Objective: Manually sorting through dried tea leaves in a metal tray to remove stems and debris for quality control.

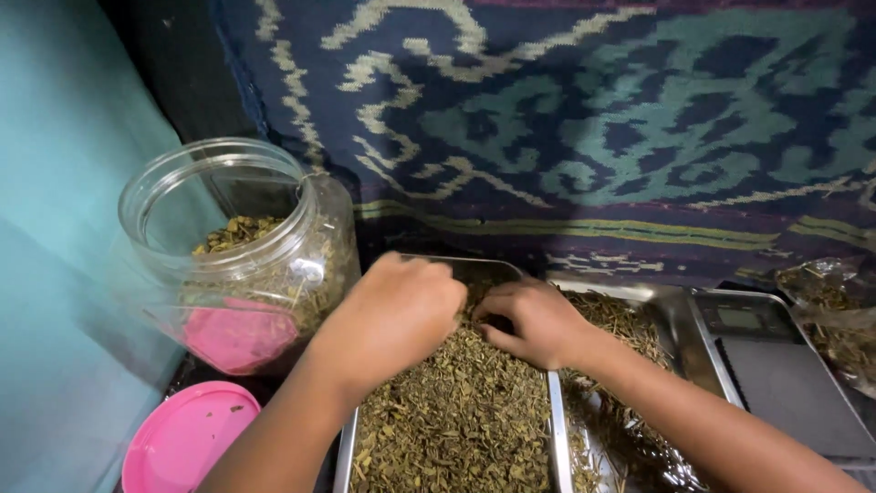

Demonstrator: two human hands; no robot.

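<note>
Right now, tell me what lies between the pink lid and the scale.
In the head view, a metal tray heaped with dried herbs lies between pink lid and scale.

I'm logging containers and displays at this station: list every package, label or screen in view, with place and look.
Plastic jar: left, tilted, clear, lid off, partly filled with dried herb, pink patch on its side.
Plastic bag: far right, clear, crumpled, holding herb.
Scale screen: right, small grey rectangle on a metal scale; too blurred to read.

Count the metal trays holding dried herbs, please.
2: one tray under both hands, heaped with herbs; a second tray right of it, partly behind the right forearm. Others may be hidden.
</note>
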